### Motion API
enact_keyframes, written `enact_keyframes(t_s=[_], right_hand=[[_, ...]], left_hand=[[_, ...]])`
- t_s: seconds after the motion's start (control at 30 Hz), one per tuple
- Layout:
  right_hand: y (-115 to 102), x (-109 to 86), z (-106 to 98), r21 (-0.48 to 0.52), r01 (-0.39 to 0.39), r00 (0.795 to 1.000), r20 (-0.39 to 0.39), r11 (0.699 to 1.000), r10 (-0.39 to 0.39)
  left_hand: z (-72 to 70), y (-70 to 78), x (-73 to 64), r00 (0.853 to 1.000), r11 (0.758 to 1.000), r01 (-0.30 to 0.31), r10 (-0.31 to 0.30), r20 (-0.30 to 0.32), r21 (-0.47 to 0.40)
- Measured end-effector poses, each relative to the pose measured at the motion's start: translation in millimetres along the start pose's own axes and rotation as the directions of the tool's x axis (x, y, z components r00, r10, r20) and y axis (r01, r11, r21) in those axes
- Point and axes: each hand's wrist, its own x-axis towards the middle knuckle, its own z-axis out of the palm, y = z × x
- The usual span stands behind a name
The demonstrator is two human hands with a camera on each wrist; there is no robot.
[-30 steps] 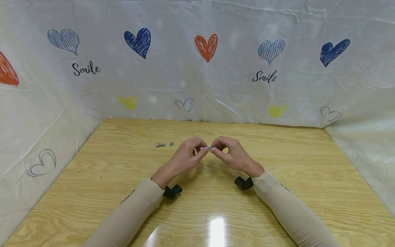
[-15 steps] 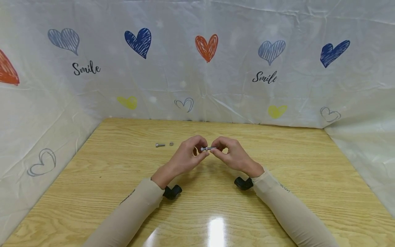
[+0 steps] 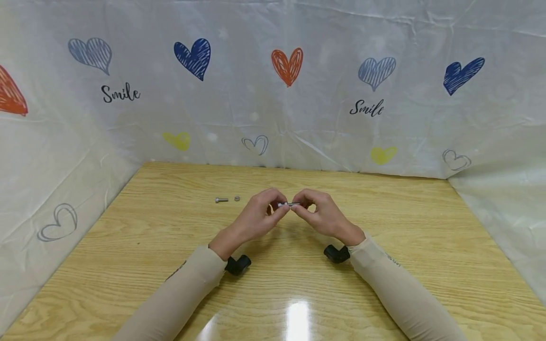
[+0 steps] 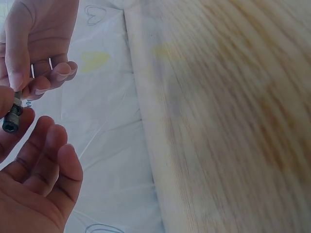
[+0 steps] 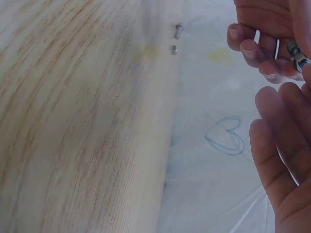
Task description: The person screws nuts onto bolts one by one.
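The person's left hand (image 3: pixel 257 216) had thumb and fingertips pinched together at a small silver metal nut (image 4: pixel 17 103), which sat partway along a silver socket-head bolt (image 3: pixel 294 204). The right hand (image 3: pixel 322 213) was clamped, thumb against fingertips, on the other end, so the held bolt lay roughly level between both hands. Half a second earlier the left fingers had stood apart, baring head and nut; now they had closed in again, while the right hand's hold looked unchanged. That suggested a fresh grip for turning the nut on the thread, though which way could not be told. Left of the held bolt, on the yellow-brown wood-grain table (image 3: pixel 273 284), lay a loose silver nut (image 3: pixel 237 198) and, further left, a loose silver socket-head bolt (image 3: pixel 222 200).
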Motion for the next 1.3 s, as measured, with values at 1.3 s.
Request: enact_keyframes(t_s=[1.3], right_hand=[[0.3, 0.5, -0.1, 0.004, -0.003, 1.000, -0.001, 1.000, 0.003]], left_hand=[[1.9, -1.6, 1.2, 1.000, 1.000, 0.001, -0.001, 0.007, -0.008]])
